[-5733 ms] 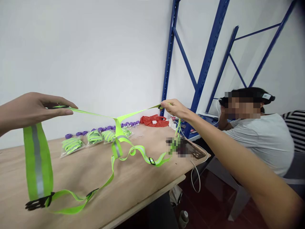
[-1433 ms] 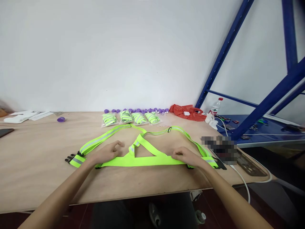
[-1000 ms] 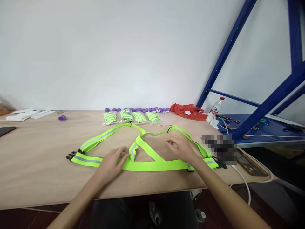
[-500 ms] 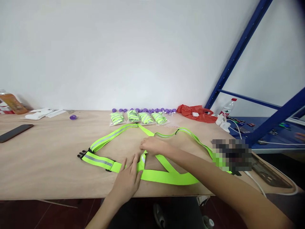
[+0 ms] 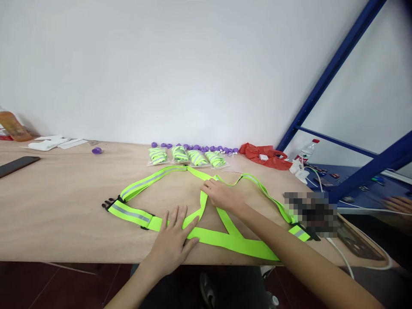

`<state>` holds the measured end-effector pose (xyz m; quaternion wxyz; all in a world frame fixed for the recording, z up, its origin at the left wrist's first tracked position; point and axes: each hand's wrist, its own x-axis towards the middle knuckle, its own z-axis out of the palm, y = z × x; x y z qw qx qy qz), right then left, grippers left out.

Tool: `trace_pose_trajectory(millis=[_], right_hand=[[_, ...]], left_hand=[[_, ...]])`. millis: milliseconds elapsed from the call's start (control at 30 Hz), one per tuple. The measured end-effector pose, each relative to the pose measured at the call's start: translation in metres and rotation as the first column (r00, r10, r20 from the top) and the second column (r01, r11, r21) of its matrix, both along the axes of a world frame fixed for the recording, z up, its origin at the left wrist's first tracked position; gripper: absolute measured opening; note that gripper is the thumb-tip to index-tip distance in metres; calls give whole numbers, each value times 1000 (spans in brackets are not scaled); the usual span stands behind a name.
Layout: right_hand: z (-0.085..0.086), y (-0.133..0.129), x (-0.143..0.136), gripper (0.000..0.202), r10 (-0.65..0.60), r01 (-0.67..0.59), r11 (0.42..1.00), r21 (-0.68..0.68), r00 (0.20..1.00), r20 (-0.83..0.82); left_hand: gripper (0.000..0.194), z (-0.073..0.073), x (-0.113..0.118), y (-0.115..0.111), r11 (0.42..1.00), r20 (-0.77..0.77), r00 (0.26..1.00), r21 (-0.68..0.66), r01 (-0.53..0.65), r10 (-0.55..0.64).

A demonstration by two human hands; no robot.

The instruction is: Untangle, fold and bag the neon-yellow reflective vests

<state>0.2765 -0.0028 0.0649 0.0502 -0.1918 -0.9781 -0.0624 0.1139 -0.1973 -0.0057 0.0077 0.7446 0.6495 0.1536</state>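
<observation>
Leftmost on the wooden table (image 5: 58,223) lie a dark phone (image 5: 17,165), some white papers (image 5: 51,143) and a loose purple cap (image 5: 96,150), all well apart from the work. Next comes the yellow-green reflective strap harness (image 5: 225,240), spread flat near the front edge, its black buckle (image 5: 109,204) at the left end of the waist band. Left hand (image 5: 174,240): open, palm down, fingers spread, pressing the waist band just left of where a diagonal strap joins it. Right hand (image 5: 222,195): fingers curled down onto the upper junction of the diagonal straps; whether it pinches the webbing or only pins it I cannot tell. Behind the harness, a row of bagged harnesses (image 5: 186,156) with purple caps beside them, then a red plastic bag (image 5: 265,154), a water bottle (image 5: 305,151) and a white cable (image 5: 349,262) at the right end. Risks, as judged: the waist band runs close to the table lip on the right, so a pull from either hand could drag that end over the edge and take the rest with it. The webbing looks slick and limp; lifting one hand may let a strap twist or spring out of the flat layout. The right-end buckle sits near the cable and could snag it. A co-worker's hand (image 5: 397,204) at the far right is well clear.
</observation>
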Motion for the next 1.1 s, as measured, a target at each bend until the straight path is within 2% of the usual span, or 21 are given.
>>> trace_pose_trajectory(millis=[167, 267, 433, 533, 600, 633, 733, 767, 833, 933, 1100], right_hand=[[-21, -7, 25, 21, 16, -21, 998, -59, 997, -82], [-25, -8, 52, 28, -7, -12, 993, -117, 986, -166], [-11, 0, 107, 33, -245, 152, 944, -293, 917, -314], [2, 1, 156, 35, -410, 292, 902, -319, 813, -414], [5, -6, 194, 36, -537, 429, 844, -323, 695, -478], [4, -12, 213, 37, -607, 513, 793, -329, 620, -497], [-8, -35, 258, 41, -784, 739, 588, -329, 419, -458], [-15, -42, 267, 43, -818, 784, 534, -316, 386, -426], [-30, -56, 279, 45, -853, 830, 485, -276, 379, -360], [-51, -71, 280, 46, -844, 833, 509, -216, 435, -314], [-69, -90, 265, 50, -766, 767, 613, -191, 518, -381]], left_hand=[[57, -4, 2, -3, 999, 6, 999, 25, -32, 32], [58, -4, 6, -6, 999, -16, 999, 32, -40, 41], [59, -1, 9, -10, 996, -34, 999, 93, -15, 18], [66, 5, 12, -12, 991, -33, 999, 132, 15, -11], [67, 10, 19, -14, 987, -31, 997, 147, 70, -67], [67, 13, 24, -15, 981, -31, 993, 154, 119, -116], [65, 19, 46, -16, 933, -38, 947, 163, 320, -318], [64, 21, 55, -15, 914, -41, 926, 150, 378, -376], [61, 22, 71, -10, 892, -41, 899, 112, 437, -435], [58, 22, 95, 2, 891, -39, 894, 74, 449, -447], [56, 24, 139, 18, 853, -5, 855, 65, 518, -519]])
